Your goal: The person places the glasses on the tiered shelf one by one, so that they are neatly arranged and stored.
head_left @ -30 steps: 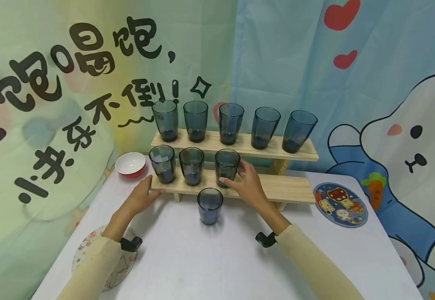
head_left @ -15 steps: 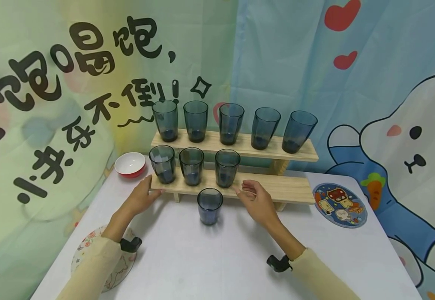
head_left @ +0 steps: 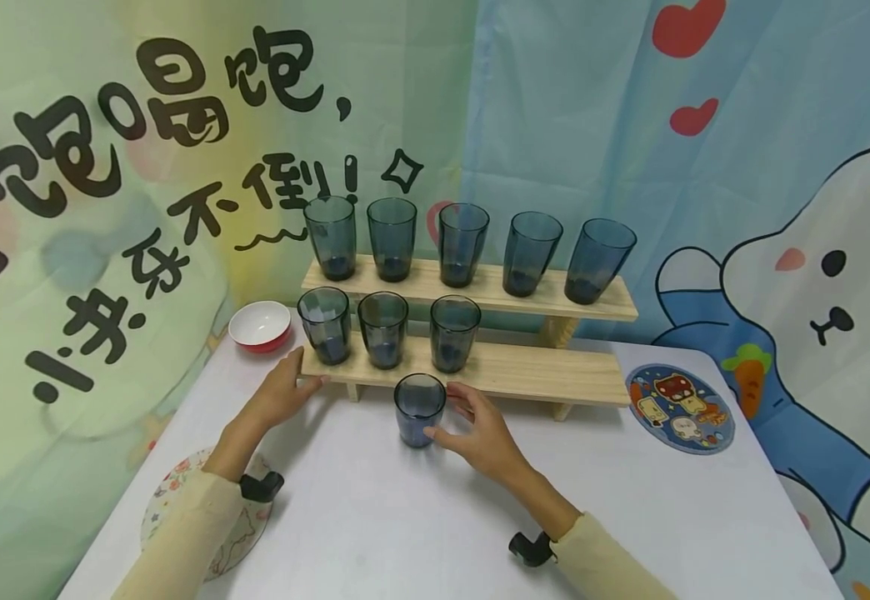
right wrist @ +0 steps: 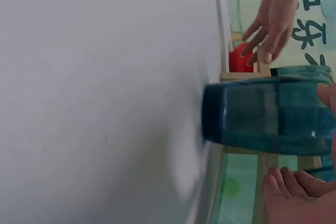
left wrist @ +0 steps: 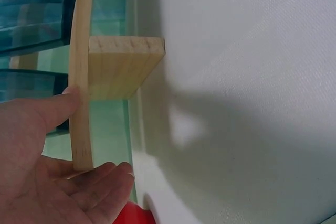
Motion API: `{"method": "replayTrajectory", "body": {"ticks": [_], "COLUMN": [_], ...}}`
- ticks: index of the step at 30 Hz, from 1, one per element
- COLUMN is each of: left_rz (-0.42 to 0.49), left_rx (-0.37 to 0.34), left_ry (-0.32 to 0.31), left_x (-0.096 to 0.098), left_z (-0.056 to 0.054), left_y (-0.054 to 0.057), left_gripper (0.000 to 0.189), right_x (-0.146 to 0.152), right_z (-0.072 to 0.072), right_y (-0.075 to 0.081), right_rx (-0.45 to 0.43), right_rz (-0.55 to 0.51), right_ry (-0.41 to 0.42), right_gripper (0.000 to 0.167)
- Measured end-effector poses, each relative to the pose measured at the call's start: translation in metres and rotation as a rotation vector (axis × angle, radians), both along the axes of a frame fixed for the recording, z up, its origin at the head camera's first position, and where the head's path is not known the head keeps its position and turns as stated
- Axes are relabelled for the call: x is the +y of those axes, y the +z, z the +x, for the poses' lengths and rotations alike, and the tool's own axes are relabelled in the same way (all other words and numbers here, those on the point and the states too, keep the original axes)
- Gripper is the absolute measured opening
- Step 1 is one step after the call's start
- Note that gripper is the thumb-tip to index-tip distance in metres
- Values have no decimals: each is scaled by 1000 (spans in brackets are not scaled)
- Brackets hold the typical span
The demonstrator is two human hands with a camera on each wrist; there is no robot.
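Observation:
A blue-grey drinking glass (head_left: 418, 421) stands upright on the white table in front of the wooden shelf (head_left: 547, 373). My right hand (head_left: 483, 437) is at its right side, thumb by the glass's near side. In the right wrist view, the fingers (right wrist: 286, 182) of that hand spread beside the glass (right wrist: 252, 114) with a gap between. My left hand (head_left: 281, 392) holds the left end of the lower board; in the left wrist view the thumb lies on the board (left wrist: 81, 124) and the fingers reach round its end.
Three matching glasses, one of them the rightmost glass (head_left: 453, 333), stand on the lower board's left part; several more line the upper board (head_left: 420, 283). A red-and-white bowl (head_left: 261, 325), a round blue mat (head_left: 682, 408) and a patterned round mat (head_left: 236, 542) lie around the shelf.
My right hand has let go of the third glass on the lower board, drawn back, then moved left and down to the glass on the table. The left hand has stayed in place.

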State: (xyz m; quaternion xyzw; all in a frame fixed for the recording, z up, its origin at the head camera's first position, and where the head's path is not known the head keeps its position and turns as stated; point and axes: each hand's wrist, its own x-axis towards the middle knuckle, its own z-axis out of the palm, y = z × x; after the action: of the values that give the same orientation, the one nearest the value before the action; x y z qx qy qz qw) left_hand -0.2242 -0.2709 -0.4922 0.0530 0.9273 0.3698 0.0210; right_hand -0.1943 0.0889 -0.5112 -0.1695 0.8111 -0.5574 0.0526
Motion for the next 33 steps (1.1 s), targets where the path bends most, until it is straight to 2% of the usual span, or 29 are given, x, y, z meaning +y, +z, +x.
{"method": "replayTrajectory", "body": {"ticks": [10,25,33], "left_rz": [9,15,10], "left_rx": [9,17,24], "left_ry": [2,8,6], "left_x": [0,0,-1], "left_z": [-1,0,-2], "left_y": [-2,0,-2], "left_gripper": [74,74,72], "right_x": [-24,-33,-31], "right_z": [-2,-2,0], "right_y": [-13,-16,-11], "right_rx": [73,124,111], "right_rz": [32,-26,9], "right_ry": [-35,-36,-33], "right_gripper": [94,87,86]}}
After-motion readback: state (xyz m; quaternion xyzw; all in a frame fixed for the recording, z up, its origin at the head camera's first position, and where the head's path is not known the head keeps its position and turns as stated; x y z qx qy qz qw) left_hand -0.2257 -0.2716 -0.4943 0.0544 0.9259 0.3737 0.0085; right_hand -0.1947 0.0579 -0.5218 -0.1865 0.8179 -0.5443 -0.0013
